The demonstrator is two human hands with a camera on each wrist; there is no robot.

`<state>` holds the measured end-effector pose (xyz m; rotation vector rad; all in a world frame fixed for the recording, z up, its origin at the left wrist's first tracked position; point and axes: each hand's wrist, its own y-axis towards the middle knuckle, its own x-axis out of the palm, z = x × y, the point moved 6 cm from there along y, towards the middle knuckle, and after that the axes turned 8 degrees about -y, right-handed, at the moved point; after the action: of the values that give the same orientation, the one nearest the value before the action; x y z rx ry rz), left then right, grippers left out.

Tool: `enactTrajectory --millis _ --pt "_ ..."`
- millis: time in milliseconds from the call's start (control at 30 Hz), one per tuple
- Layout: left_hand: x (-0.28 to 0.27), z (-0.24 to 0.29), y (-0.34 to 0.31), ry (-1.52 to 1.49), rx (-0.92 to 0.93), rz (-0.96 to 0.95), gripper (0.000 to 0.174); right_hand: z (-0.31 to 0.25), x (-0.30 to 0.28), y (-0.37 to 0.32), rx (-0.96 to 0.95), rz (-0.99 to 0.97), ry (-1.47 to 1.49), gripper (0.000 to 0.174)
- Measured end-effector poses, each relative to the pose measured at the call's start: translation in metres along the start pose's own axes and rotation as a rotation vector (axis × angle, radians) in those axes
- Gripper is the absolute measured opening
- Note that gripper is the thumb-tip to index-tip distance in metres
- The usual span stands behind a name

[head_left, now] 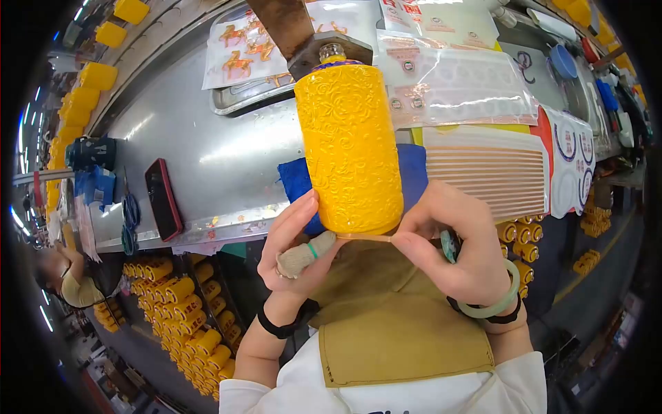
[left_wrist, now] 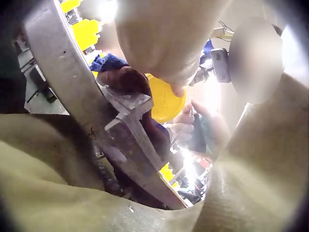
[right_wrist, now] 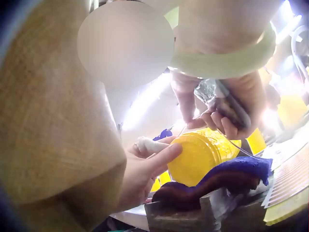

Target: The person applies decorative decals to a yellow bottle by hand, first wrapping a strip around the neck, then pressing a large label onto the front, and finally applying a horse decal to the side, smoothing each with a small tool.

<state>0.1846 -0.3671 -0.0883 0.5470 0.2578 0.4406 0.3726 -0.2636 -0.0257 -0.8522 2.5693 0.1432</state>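
Observation:
A yellow embossed bottle (head_left: 348, 148) lies on a blue cloth (head_left: 295, 185) over a rest, its neck against a metal stop (head_left: 350, 54). In the head view my left hand (head_left: 296, 248), a cloth cover (head_left: 305, 255) on one finger, holds the bottle's base edge. Its thumb lies across the round base (right_wrist: 186, 159) in the right wrist view. My right hand (head_left: 455, 241) pinches a thin copper-coloured strip (head_left: 365, 237) running along the base edge towards the left thumb. A dark-handled tool (right_wrist: 231, 111) is tucked in the right palm.
A sheet of copper-coloured strips (head_left: 486, 172) and plastic-covered label sheets (head_left: 462, 83) lie to the right. Gold horse figures (head_left: 238, 62) sit on a tray behind. A phone (head_left: 163, 200) and scissors (head_left: 129, 214) lie left. Many yellow bottles (head_left: 179, 297) stand below.

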Motion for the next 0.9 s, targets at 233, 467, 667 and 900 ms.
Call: enactTrajectory --millis 233,467,667,900 --pt "-0.001 0.0 0.0 0.102 0.026 -0.001 0.058 -0.018 0.002 0.002 -0.112 -0.015 0.012 0.008" --pt "-0.005 0.01 -0.01 0.345 0.126 -0.042 0.036 0.01 -0.002 -0.001 -0.009 0.014 -0.047 0.011" --pt "0.002 0.02 -0.003 0.426 0.292 -0.163 0.045 0.022 -0.001 0.001 0.005 0.029 -0.061 0.011" --pt "0.017 0.034 0.021 0.35 0.289 -0.286 0.032 0.025 0.002 0.002 -0.002 0.04 -0.047 0.011"
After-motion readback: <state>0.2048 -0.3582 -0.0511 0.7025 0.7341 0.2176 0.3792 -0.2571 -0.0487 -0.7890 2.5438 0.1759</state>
